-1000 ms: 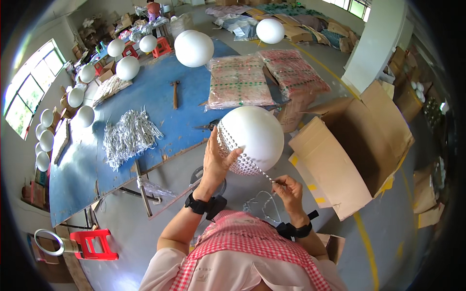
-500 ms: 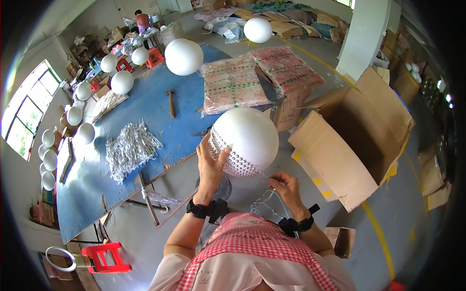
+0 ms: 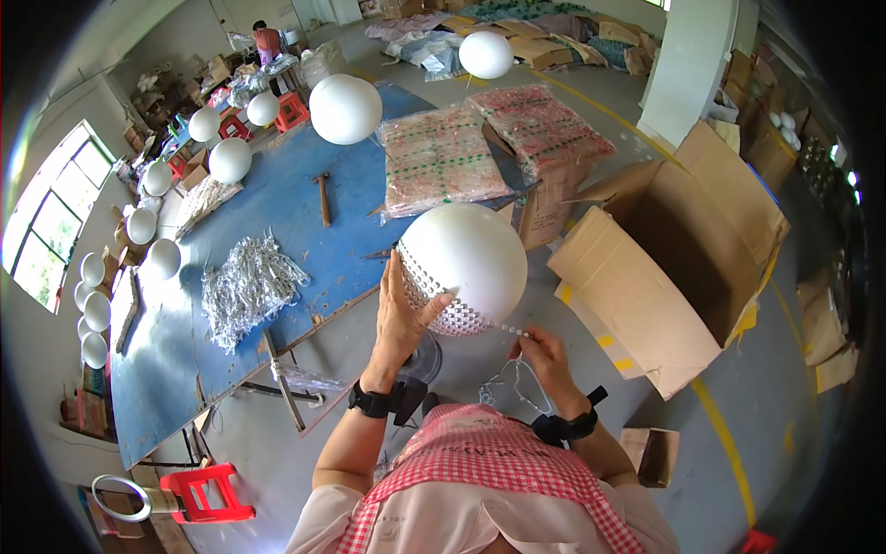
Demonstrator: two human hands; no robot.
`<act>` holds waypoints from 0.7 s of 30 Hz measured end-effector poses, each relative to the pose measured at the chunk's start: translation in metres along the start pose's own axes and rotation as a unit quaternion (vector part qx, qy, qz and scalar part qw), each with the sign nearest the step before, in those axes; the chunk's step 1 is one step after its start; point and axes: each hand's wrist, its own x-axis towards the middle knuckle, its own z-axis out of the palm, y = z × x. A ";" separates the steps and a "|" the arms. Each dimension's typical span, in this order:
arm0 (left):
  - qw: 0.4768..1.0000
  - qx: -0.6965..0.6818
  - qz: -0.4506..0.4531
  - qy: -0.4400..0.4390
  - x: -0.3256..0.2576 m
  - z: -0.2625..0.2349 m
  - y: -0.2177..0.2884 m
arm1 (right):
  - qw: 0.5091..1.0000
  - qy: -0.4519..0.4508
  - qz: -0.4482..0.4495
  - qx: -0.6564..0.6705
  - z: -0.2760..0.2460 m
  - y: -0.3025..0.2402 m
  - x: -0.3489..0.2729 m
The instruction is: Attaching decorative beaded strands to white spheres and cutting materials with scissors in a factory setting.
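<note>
A large white ball (image 3: 475,254) stands in front of me, its lower left side wrapped in rows of silver beads (image 3: 454,319). Against that beaded side lies my left hand (image 3: 399,325), thumb and fingers apart, steadying the ball. Below and right of the ball, my right hand (image 3: 546,362) pinches a thin bead strand (image 3: 513,330) that runs taut to the ball's lower edge. More of the strand hangs in a loose loop (image 3: 494,383) beneath that hand. What supports the ball from underneath is mostly hidden.
On the blue table (image 3: 286,189) lie silver strands (image 3: 251,286), a hammer (image 3: 323,198) and plastic-wrapped packs (image 3: 438,162). Several white balls (image 3: 346,109) stand around its far and left sides. An open carton (image 3: 646,295) is at my right, a red stool (image 3: 210,494) lower left. Another person (image 3: 268,42) works far back.
My right hand has shifted slightly, and the strand between it and the ball now shows more clearly. The left hand's fingers have straightened and its thumb has moved a little right on the beads.
</note>
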 end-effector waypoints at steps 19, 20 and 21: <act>0.989 -0.141 -0.021 0.022 0.005 0.008 -0.002 | 1.000 0.014 0.016 -0.022 0.003 -0.012 -0.005; 0.989 -0.142 -0.014 0.029 0.005 0.008 -0.002 | 0.999 0.029 0.026 -0.026 0.003 -0.010 -0.003; 0.989 -0.141 0.007 0.046 0.005 0.009 -0.003 | 0.999 0.034 0.019 -0.023 0.003 -0.009 -0.002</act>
